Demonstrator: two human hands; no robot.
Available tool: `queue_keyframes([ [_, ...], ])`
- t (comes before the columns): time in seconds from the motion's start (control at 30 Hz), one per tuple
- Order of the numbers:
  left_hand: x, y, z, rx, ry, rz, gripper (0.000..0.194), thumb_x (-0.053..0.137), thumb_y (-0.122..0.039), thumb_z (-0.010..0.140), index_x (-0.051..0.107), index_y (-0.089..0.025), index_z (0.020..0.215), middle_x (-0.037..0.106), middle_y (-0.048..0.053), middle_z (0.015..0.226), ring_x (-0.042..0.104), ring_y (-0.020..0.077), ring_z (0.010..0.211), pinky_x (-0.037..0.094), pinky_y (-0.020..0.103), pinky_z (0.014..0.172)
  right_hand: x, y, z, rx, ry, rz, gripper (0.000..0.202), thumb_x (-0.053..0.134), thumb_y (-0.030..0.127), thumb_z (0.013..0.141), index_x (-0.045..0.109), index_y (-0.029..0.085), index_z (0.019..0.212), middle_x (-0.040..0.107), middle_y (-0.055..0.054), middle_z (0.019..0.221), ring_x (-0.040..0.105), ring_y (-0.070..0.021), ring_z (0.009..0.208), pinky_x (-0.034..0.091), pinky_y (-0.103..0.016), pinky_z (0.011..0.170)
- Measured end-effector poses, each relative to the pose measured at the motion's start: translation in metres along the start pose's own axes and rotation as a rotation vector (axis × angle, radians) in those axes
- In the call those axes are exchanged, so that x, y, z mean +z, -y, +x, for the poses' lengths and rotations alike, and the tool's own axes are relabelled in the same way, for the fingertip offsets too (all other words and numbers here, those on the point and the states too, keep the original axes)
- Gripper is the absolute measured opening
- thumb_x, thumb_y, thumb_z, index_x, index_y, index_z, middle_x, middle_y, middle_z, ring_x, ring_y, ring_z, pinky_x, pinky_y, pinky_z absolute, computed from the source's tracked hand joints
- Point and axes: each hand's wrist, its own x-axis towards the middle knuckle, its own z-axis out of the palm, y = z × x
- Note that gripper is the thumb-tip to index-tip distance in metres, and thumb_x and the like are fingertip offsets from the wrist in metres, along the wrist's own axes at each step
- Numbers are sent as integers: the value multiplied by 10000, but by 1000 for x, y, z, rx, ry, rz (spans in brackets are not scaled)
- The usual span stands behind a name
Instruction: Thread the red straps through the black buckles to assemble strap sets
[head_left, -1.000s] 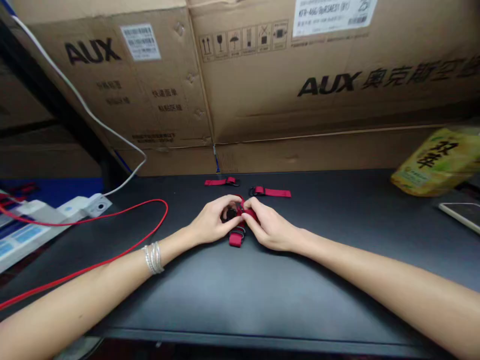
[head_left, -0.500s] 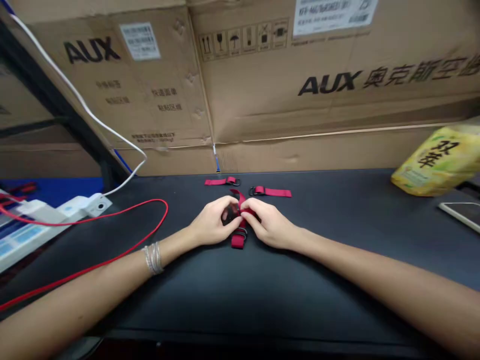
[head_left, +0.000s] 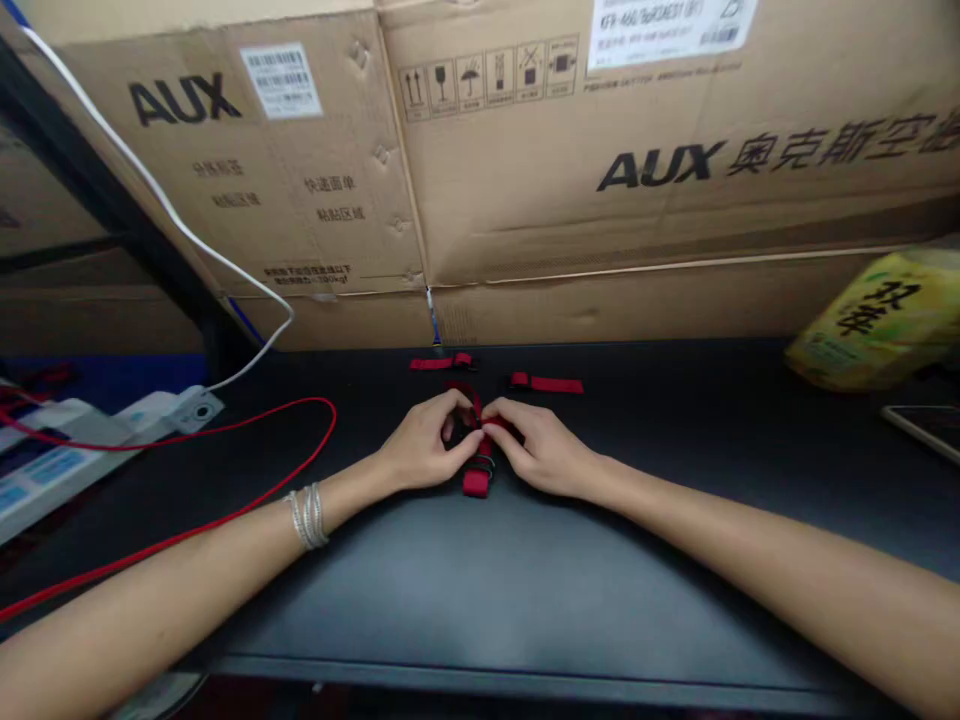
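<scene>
Both hands meet over a red webbing strap (head_left: pixel 475 484) at the middle of the dark table (head_left: pixel 480 590). My left hand (head_left: pixel 426 440) pinches the strap from the left, thumb and forefinger close together. From the right, my right hand (head_left: pixel 541 446) pinches it too, its fingertips nearly touching the left ones. Dark rings (head_left: pixel 484 463) show on the strap just below the fingers, and its folded end points toward me. The part between the fingers is mostly hidden. Beyond the hands lie two short red straps, one at left (head_left: pixel 441 363) and one at right (head_left: pixel 551 384), each with a black buckle.
Large cardboard boxes (head_left: pixel 510 200) stand along the table's back edge. A white power strip (head_left: pixel 112 430) and a red cable (head_left: pixel 330 425) lie at left. At right are a yellow package (head_left: pixel 870 320) and a phone-like flat object (head_left: pixel 926 425).
Both hands stay in place on the strap. The strap's far end, upright above the fingers before, now leans to the left. The picture's lighting has shifted, with the straps looking darker.
</scene>
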Motion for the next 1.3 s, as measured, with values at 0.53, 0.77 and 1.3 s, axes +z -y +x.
queue_keyframes([
  [0.53,1,1,2,-107,-107,-28,160,554,-323,791,489,-181,825,552,-42,630,451,70,469,374,205,495,2,6,-2,-21,-141,-173,98,462,194,862,464,182,764,546,-34,743,483,-148,673,393,-264,629],
  [0.77,1,3,4,-154,-111,-97,166,540,-336,800,496,-179,827,600,-16,680,477,75,476,385,208,490,1,7,-4,-30,-262,-90,156,503,148,734,368,202,677,424,19,632,395,-116,568,327,-249,547],
  [1.3,1,3,4,-216,-110,-195,191,549,-353,799,507,-170,837,581,-25,635,487,74,465,372,201,471,6,21,-12,-393,-182,51,325,444,107,706,165,230,593,263,55,482,256,-112,446,267,-257,473],
])
